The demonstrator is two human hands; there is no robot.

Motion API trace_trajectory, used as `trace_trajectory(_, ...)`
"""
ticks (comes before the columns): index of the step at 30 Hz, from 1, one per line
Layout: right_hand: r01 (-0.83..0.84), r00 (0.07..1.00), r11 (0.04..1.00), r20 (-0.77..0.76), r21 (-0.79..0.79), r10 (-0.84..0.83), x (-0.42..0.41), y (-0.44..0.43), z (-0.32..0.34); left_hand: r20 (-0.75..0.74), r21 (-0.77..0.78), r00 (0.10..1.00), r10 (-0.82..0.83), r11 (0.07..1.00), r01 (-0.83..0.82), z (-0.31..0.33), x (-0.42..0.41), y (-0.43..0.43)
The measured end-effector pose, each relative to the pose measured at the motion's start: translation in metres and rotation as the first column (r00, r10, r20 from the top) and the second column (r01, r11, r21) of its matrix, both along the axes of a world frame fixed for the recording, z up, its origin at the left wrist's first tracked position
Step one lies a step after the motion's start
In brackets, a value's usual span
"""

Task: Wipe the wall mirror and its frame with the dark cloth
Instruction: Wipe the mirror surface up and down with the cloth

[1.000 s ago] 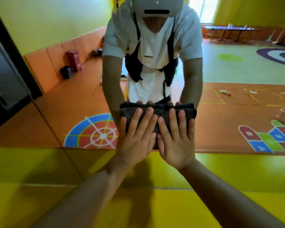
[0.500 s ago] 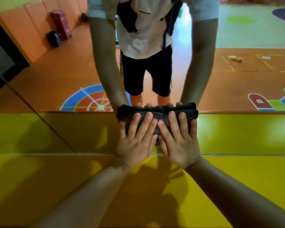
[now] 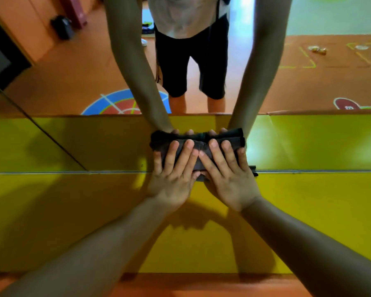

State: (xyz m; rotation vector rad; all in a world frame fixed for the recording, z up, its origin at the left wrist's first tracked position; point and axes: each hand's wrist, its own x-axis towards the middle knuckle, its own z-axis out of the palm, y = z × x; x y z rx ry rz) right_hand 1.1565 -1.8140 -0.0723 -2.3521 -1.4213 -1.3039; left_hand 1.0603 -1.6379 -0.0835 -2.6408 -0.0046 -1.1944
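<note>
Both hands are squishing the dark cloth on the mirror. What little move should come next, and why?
Probably slide the dark cloth sideways along the bottom edge of the mirror. The left hand and right hand press it flat with straight fingers, and its lower part overlaps that edge, so hardly any glass lies below to wipe.

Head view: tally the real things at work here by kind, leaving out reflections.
hands, pressing flat on the cloth: 2 (left hand, right hand)
dark folded cloth: 1
wall mirror: 1
Total: 4
</note>
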Motion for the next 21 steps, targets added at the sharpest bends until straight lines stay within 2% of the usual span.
trace_trajectory(6,-0.062,0.998,0.997,0.025,-0.040,0.063,0.006,-0.019,0.008,-0.039,-0.049,0.997,0.063,0.997,-0.065,-0.001,0.008,-0.021)
trace_trajectory(10,-0.080,0.995,0.994,0.051,-0.073,0.084,0.024,-0.051,0.014,-0.058,-0.069,0.998,0.035,0.997,-0.038,0.000,0.020,-0.050)
trace_trajectory(15,-0.062,0.998,0.992,0.026,-0.108,0.065,0.043,-0.098,0.015,-0.006,-0.027,1.000,0.024,0.999,-0.024,0.000,0.045,-0.092)
trace_trajectory(21,-0.058,0.998,0.985,-0.028,-0.164,0.054,0.051,-0.120,0.032,-0.025,-0.036,1.000,0.003,0.999,-0.004,0.011,0.053,-0.106)
